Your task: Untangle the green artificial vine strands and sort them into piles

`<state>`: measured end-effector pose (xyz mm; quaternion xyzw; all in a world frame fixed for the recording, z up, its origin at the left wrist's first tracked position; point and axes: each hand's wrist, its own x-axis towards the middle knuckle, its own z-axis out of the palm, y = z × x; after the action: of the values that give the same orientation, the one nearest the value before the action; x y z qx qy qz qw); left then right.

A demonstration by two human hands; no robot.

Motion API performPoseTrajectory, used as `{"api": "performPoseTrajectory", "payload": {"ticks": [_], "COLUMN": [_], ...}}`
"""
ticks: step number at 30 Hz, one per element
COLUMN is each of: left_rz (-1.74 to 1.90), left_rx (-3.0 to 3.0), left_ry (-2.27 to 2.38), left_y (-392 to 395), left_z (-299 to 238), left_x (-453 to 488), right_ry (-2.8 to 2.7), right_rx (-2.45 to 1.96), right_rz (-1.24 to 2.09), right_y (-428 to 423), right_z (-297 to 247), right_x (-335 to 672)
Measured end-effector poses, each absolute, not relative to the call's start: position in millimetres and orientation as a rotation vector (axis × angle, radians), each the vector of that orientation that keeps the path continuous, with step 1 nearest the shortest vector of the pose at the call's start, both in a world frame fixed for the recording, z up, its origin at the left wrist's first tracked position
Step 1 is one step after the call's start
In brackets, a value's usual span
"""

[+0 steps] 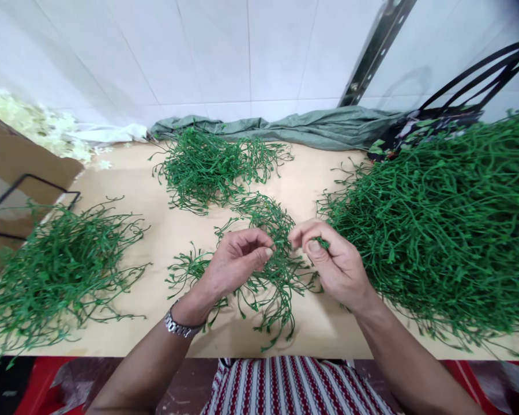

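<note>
My left hand and my right hand meet above the middle of a pale wooden table, both pinched on a cluster of green plastic stems that hangs and spreads below them. The left fingers curl round one stem end. The right thumb and fingers press on a small green piece. A metal watch sits on my left wrist.
A big heap of green stems fills the table's right side. A smaller pile lies at the left, another pile at the back centre. Grey-green cloth lines the wall edge. White flowers and a cardboard box sit far left.
</note>
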<state>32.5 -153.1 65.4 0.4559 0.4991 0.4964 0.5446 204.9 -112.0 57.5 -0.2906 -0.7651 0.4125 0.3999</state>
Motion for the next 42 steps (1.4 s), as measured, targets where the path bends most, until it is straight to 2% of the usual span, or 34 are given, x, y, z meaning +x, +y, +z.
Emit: {"api": "performPoseTrajectory", "payload": {"ticks": [5,10,21,26,33,38,42], "left_rz": [1.266,1.294,0.863,1.023,1.138,1.275,1.118], "left_rx": [1.052,1.065,1.486,1.341,1.346,1.686,1.942], "left_ry": [1.175,1.163,1.355,1.279,1.314,1.503,1.665], "left_y": [-153,-154,-158,-159,-167,-170,-171], "left_z": [63,59,80,72,61,54,54], "left_x": [35,37,23,24,32,37,39], "right_ry": [-2.071,-2.145,-2.133,-2.169,-2.19,-2.241,-2.251], "right_rx": [-0.846,-0.753,-0.712,-0.717,-0.698,-0.692,-0.734], "right_rz": [1.113,1.048,0.754,0.867,0.759,0.656,0.502], "right_y": [-120,-121,-124,-124,-124,-127,-130], "right_z": [46,41,37,38,40,37,31], "right_x": [190,185,183,185,184,182,181]}}
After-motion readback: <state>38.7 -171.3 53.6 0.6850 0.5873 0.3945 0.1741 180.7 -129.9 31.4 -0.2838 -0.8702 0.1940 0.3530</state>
